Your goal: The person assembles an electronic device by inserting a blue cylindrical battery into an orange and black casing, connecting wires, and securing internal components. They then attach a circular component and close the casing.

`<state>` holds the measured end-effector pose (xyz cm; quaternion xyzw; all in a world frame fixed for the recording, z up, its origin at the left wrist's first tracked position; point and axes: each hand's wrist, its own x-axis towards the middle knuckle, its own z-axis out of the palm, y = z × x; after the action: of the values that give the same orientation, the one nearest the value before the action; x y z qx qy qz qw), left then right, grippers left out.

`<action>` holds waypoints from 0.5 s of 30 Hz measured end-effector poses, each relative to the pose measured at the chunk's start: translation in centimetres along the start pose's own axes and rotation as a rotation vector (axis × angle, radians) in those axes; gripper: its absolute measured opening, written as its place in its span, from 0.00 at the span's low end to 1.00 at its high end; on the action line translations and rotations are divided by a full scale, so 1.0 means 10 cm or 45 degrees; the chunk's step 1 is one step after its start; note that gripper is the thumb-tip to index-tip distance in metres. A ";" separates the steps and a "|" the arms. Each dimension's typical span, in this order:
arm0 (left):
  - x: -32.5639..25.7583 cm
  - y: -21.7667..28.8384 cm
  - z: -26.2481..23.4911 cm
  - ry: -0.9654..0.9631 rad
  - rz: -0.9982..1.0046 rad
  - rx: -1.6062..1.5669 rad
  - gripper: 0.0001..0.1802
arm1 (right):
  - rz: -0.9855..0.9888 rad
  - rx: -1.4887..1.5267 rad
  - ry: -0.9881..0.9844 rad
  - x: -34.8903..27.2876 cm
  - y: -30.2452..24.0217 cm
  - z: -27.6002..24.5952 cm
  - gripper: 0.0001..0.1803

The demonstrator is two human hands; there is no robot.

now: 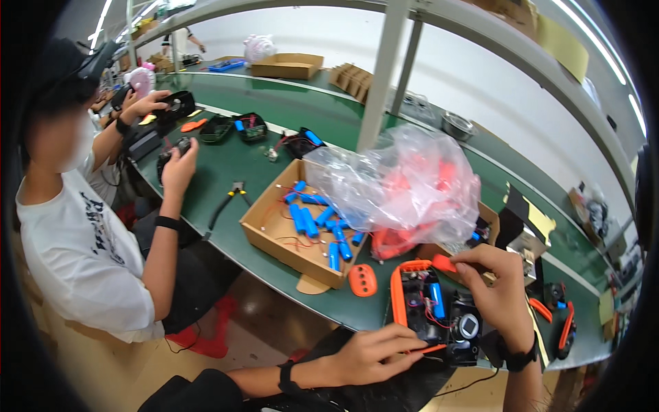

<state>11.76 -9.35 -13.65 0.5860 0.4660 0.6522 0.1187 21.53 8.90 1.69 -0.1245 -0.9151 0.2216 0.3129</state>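
An opened housing (414,302) with an orange rim and black inner parts lies at the table's near edge. Inside it sit a blue cylindrical battery cell (437,301), thin wires and a round white-ringed part (468,326). My right hand (500,285) pinches a small red-orange plastic piece (444,263) above the housing's far right corner. With fingers stretched out, my left hand (377,353) rests its fingertips on the housing's near edge, beside an orange strip (432,349). An orange oval cover with holes (362,280) lies left of the housing.
A cardboard box (254,230) of blue wired cells stands left of centre, with clear plastic bags (412,178) of orange parts beside it. Black-and-yellow pliers (226,202) lie nearby. A co-worker (89,226) handles black parts at left. A shelf post (384,75) rises behind.
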 end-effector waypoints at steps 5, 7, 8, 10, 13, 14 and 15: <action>0.38 0.07 -0.27 0.257 0.061 0.219 0.22 | 0.025 0.043 -0.127 -0.05 0.00 0.06 0.10; 0.60 0.14 -0.35 0.252 -0.039 0.282 0.26 | -0.087 0.070 -0.193 0.00 0.00 0.15 0.10; 0.69 0.14 -0.37 0.226 -0.083 0.281 0.28 | -0.109 0.085 -0.179 0.03 -0.01 0.19 0.10; 0.80 0.03 -0.46 0.118 -0.078 0.265 0.23 | -0.170 0.129 -0.147 0.07 -0.03 0.29 0.10; 0.89 -0.21 -0.55 0.061 -0.042 0.324 0.17 | -0.190 0.114 -0.137 0.05 0.03 0.42 0.09; 0.93 -0.22 -0.57 0.008 -0.074 0.276 0.16 | -0.191 0.101 -0.131 0.04 0.06 0.45 0.09; 0.97 -0.23 -0.60 -0.041 -0.108 0.232 0.14 | -0.234 0.053 -0.117 0.03 0.11 0.48 0.07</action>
<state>2.83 -4.12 -8.33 0.5844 0.5458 0.5921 0.1001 18.40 8.35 -2.06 -0.0233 -0.9313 0.2164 0.2921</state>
